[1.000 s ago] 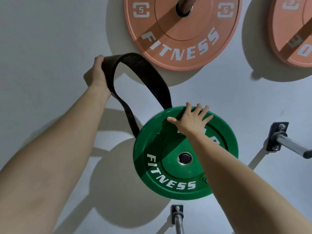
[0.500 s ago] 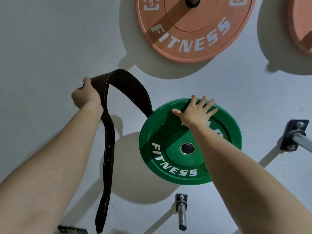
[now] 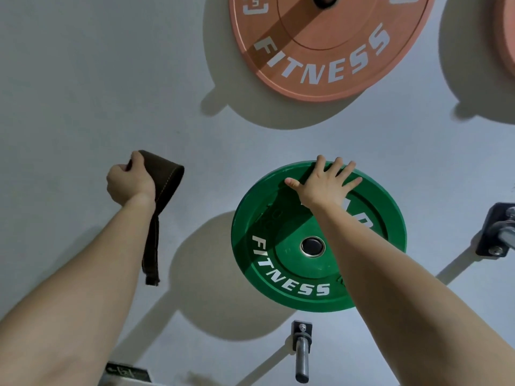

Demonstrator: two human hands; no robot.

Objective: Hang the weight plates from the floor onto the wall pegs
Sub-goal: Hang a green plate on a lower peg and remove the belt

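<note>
Green plate (image 3: 281, 218) sits flat against the wall (image 3: 83, 79), below the big orange plate (image 3: 328, 51) and well apart from it, with its "FITNESS" lettering facing you. Your right hand (image 3: 323, 188) lies spread on the green plate's upper part, fingers straight and splayed, the tips reaching its top rim. The centre hole has a metal ring with a dark round inside; whether a peg fills it you cannot tell. Your left hand (image 3: 128, 182) is off to the left, apart from the plate, fingers curled tight round a dark leather belt (image 3: 167, 176). The belt folds over beside the hand and one end hangs down along your forearm. A bare peg (image 3: 302, 355) sticks out of the wall just under the green plate, and another peg (image 3: 504, 232) juts out at the right edge. A second orange plate (image 3: 508, 37) shows at the top right.
</note>
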